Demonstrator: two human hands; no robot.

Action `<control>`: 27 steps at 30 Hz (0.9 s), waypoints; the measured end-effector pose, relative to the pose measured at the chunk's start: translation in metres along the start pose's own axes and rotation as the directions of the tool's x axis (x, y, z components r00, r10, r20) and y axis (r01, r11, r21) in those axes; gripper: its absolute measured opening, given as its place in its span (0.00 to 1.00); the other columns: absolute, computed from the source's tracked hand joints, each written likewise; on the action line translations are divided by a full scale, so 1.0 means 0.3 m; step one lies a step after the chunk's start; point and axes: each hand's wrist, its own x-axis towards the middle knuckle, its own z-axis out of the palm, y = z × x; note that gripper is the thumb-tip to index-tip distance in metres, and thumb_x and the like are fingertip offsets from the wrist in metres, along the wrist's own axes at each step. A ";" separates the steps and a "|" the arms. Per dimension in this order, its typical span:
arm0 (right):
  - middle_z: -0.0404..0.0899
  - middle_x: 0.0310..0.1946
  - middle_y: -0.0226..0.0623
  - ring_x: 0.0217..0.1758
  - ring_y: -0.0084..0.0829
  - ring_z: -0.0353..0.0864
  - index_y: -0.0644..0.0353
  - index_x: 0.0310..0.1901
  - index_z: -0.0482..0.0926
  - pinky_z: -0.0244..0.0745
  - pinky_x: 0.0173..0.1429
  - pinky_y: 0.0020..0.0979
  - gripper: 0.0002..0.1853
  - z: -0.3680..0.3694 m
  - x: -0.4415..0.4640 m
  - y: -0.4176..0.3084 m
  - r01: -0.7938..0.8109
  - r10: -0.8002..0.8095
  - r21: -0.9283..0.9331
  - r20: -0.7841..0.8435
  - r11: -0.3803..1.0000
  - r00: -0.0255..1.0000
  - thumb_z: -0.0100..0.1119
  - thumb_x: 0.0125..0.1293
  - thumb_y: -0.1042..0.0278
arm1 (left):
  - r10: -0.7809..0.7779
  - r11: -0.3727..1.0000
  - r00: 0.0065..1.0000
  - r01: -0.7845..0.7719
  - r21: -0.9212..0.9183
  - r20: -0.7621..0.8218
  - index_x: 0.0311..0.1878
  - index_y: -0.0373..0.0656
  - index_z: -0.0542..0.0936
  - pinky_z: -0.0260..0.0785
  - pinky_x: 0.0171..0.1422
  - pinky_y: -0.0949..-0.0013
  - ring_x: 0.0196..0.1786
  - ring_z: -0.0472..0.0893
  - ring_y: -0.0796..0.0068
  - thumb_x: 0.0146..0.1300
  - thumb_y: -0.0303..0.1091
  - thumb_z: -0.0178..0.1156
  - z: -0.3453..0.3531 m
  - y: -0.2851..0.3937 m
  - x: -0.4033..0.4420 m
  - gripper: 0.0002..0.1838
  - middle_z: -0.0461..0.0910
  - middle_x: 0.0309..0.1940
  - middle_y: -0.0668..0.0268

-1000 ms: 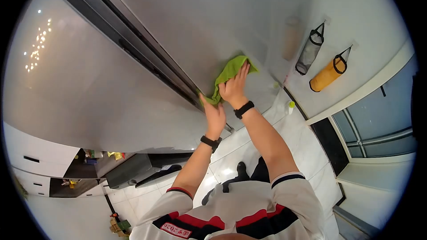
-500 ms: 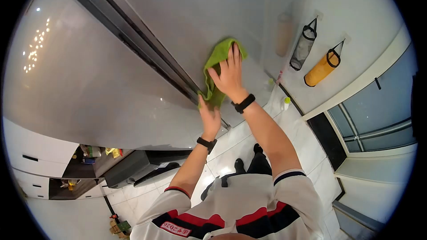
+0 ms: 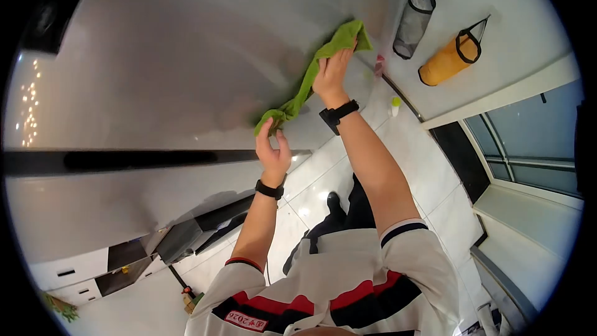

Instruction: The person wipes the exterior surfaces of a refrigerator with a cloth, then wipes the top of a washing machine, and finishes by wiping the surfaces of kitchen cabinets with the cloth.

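A green cloth (image 3: 305, 87) is stretched between my two hands against a large grey glossy door panel (image 3: 186, 56). My left hand (image 3: 272, 152) has its fingertips and thumb on the cloth's lower left end. Higher and to the right, my right hand (image 3: 334, 78) presses the cloth's upper end to the panel, its fingers together and their tips partly under the fabric. Each wrist wears a black band. Below my left hand's side of the panel runs a long dark recessed groove (image 3: 140, 160).
On the right wall hang a grey mesh holder (image 3: 415, 25) and a yellow holder (image 3: 449, 59). A bottle with a green cap (image 3: 395, 106) stands on the tiled floor (image 3: 398, 149). Low cabinets (image 3: 74, 270) line the lower left, and a glazed door (image 3: 528, 143) is at the right.
The view has turned, so the dark groove now lies nearly level. My hands are farther apart, with the cloth stretched longer between them. A dark square on the panel has appeared at upper left.
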 end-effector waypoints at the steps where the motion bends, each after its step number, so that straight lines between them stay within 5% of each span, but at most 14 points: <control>1: 0.50 0.68 0.68 0.73 0.66 0.44 0.77 0.62 0.59 0.39 0.74 0.62 0.29 0.003 -0.067 0.069 -0.163 0.164 -0.018 0.039 0.986 0.986 0.50 0.65 0.65 | -0.030 1.000 0.999 0.030 0.000 0.027 0.62 0.30 0.67 0.67 0.62 0.66 0.55 0.76 0.65 0.66 0.18 0.50 0.026 0.000 -0.002 0.21 0.72 0.55 0.52; 4: 0.51 0.67 0.70 0.72 0.67 0.46 0.78 0.60 0.59 0.42 0.75 0.57 0.25 -0.029 -0.244 0.234 -0.566 0.566 -0.055 0.163 0.823 0.808 0.47 0.69 0.67 | -0.042 0.999 0.999 0.042 0.014 -0.001 0.59 0.33 0.72 0.72 0.52 0.66 0.47 0.81 0.61 0.61 0.19 0.54 0.113 -0.009 0.003 0.21 0.79 0.48 0.52; 6: 0.53 0.66 0.71 0.71 0.67 0.48 0.77 0.59 0.60 0.43 0.75 0.55 0.24 -0.084 -0.330 0.295 -0.740 0.716 -0.043 0.293 0.671 0.633 0.47 0.70 0.66 | -0.205 0.970 0.974 0.216 -0.114 0.101 0.62 0.33 0.68 0.72 0.54 0.68 0.49 0.80 0.66 0.66 0.20 0.50 0.149 -0.008 -0.006 0.20 0.78 0.49 0.54; 9: 0.56 0.65 0.69 0.70 0.66 0.50 0.75 0.58 0.61 0.43 0.75 0.56 0.24 -0.111 -0.414 0.339 -0.625 0.658 -0.219 0.352 0.750 0.666 0.50 0.68 0.66 | -0.261 0.929 0.958 0.283 -0.237 0.119 0.65 0.34 0.64 0.72 0.52 0.69 0.47 0.80 0.69 0.70 0.21 0.46 0.207 -0.004 -0.008 0.20 0.78 0.48 0.55; 15: 0.59 0.63 0.64 0.71 0.67 0.48 0.72 0.57 0.63 0.43 0.73 0.61 0.24 -0.083 -0.154 0.276 -0.474 0.462 0.081 0.126 0.877 0.878 0.54 0.62 0.69 | -0.161 0.959 0.984 0.173 -0.224 0.072 0.68 0.38 0.59 0.69 0.60 0.63 0.55 0.78 0.62 0.72 0.24 0.45 0.202 0.013 0.051 0.22 0.77 0.52 0.46; 19: 0.59 0.63 0.59 0.72 0.69 0.45 0.67 0.57 0.66 0.40 0.70 0.69 0.28 -0.093 0.104 0.216 -0.143 0.141 0.083 0.028 0.986 0.990 0.59 0.57 0.64 | -0.075 0.978 0.997 0.070 -0.197 -0.019 0.67 0.39 0.56 0.68 0.62 0.61 0.57 0.77 0.58 0.71 0.24 0.44 0.216 0.098 0.141 0.22 0.75 0.55 0.45; 23: 0.59 0.64 0.59 0.73 0.69 0.43 0.67 0.58 0.66 0.38 0.70 0.70 0.30 -0.049 0.143 0.247 -0.079 0.081 0.078 -0.030 0.994 0.996 0.60 0.57 0.59 | -0.138 0.978 0.990 0.133 -0.162 -0.017 0.66 0.35 0.59 0.66 0.64 0.60 0.59 0.76 0.58 0.70 0.24 0.46 0.243 0.127 0.188 0.22 0.72 0.58 0.47; 27: 0.54 0.66 0.68 0.73 0.70 0.44 0.73 0.58 0.63 0.38 0.73 0.65 0.29 -0.032 0.000 0.392 -0.220 0.220 0.059 0.018 0.974 0.975 0.58 0.61 0.62 | -0.158 0.977 0.984 0.167 -0.131 0.077 0.64 0.32 0.63 0.65 0.66 0.60 0.59 0.76 0.60 0.68 0.21 0.47 0.293 0.105 0.185 0.21 0.73 0.57 0.48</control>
